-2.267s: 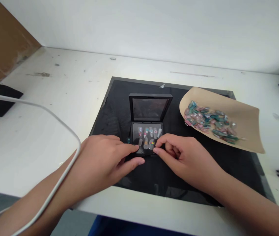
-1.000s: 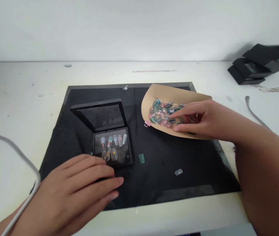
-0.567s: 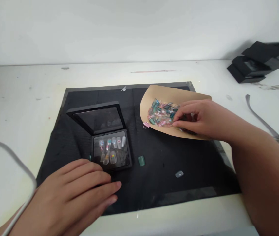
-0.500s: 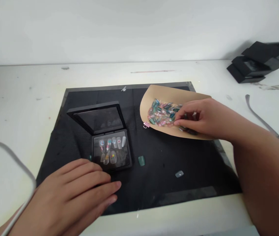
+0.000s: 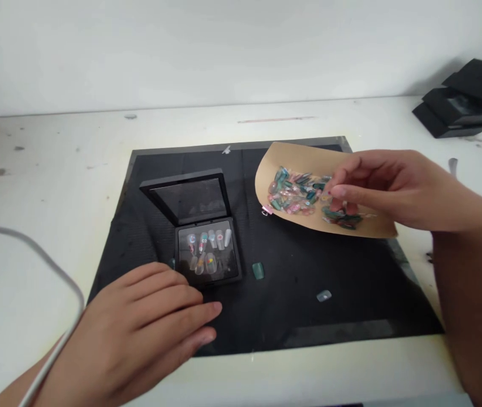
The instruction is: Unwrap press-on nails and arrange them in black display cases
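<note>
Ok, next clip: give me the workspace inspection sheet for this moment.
Surface: white table, scuffed and stained, with a black mat on it.
Job's things: open black display case holding decorated press-on nails; tan paper sheet carrying a pile of loose nails.
Clutter: one green nail and one pale nail loose on the mat.
Hands: left hand lies flat on the mat at the case's near edge; right hand pinches over the pile, whether it grips a nail cannot be told.
Cables: grey cable loops at left.
Surroundings: white wall; stacked black cases at far right.
</note>
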The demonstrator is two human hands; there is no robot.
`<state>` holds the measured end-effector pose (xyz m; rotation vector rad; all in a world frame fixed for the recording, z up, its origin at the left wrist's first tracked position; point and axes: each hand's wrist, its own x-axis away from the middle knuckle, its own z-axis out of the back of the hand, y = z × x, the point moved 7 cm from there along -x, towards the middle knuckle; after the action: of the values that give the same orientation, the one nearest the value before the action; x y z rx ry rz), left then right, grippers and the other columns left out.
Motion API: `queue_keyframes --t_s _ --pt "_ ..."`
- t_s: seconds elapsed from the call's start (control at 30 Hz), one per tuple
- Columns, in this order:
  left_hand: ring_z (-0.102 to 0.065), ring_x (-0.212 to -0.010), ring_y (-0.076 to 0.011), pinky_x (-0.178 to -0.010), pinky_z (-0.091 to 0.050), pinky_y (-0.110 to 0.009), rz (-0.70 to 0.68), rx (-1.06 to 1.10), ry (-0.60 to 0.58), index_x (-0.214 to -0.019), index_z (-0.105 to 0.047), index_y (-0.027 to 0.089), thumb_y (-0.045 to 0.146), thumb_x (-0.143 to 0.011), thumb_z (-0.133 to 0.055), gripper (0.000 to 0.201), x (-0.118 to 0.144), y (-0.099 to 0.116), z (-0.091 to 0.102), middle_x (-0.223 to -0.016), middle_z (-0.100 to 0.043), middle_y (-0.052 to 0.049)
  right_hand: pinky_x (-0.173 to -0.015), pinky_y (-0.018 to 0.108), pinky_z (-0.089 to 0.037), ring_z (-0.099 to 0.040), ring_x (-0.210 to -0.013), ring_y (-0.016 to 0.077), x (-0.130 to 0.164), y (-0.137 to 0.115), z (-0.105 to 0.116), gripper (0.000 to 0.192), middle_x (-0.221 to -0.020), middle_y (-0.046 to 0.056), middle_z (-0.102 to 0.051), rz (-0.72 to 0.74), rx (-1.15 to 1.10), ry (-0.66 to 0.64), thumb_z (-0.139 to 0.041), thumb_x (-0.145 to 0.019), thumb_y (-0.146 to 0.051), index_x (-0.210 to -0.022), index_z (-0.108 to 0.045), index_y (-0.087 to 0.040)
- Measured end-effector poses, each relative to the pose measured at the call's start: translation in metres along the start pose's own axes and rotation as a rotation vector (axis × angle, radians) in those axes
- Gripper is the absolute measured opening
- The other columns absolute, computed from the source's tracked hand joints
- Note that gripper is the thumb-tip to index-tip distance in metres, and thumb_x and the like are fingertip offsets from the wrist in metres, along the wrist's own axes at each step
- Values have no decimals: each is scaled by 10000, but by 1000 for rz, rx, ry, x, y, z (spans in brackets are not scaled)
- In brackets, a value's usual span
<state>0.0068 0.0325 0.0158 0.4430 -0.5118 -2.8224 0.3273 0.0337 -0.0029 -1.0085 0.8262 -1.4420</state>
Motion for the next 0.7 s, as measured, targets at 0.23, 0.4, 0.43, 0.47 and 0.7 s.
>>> queue_keyframes --t_s 0.23,0.4,0.43,0.47,0.7 --pt "-680 -860 -150 -892 -489 -317 -8 -30 -32 -1143 -711 251 324 -1013 -575 202 0 -3 1 -976 -758 6 -638 303 -545 -730 -720 191 2 -3 2 107 -817 47 -747 -34 -156 -14 -661 -942 -294 -876 -634 -214" --pt "-687 -862 -154 -877 -499 -317 -17 -46 -52 -1174 -711 256 339 -1003 -587 227 2 -5 -1 -982 -757 0 -600 291 -500 -678 -702 170 0 0 5 152 -836 55 -723 -50 -200 -9 -567 -954 -234 -816 -624 -208" --pt "-687 -864 -156 -875 -497 -319 -22 -49 -55 -1177 -710 253 340 -1002 -590 230 1 -5 -1 -984 -756 -2 -600 295 -495 -662 -691 164 -1 0 4 170 -833 53 -715 -47 -200 -14 -555 -963 -240 -809 -619 -207" --pt "-687 -867 -158 -874 -493 -320 -28 -50 -57 -1181 -708 249 341 -1001 -592 232 1 -4 -1 -986 -756 -5 -601 297 -489 -646 -684 156 0 0 3 189 -833 51 -706 -48 -195 -17 -545 -975 -254 -807 -617 -206" --pt "-678 -877 -162 -882 -467 -334 -37 -35 -58 -1195 -688 233 334 -1011 -580 235 1 -4 -1 -989 -753 -9 -510 242 -405 -516 -593 81 3 -9 -1 222 -750 -4 -609 14 -86 54 -636 -974 -389 -831 -634 -220"
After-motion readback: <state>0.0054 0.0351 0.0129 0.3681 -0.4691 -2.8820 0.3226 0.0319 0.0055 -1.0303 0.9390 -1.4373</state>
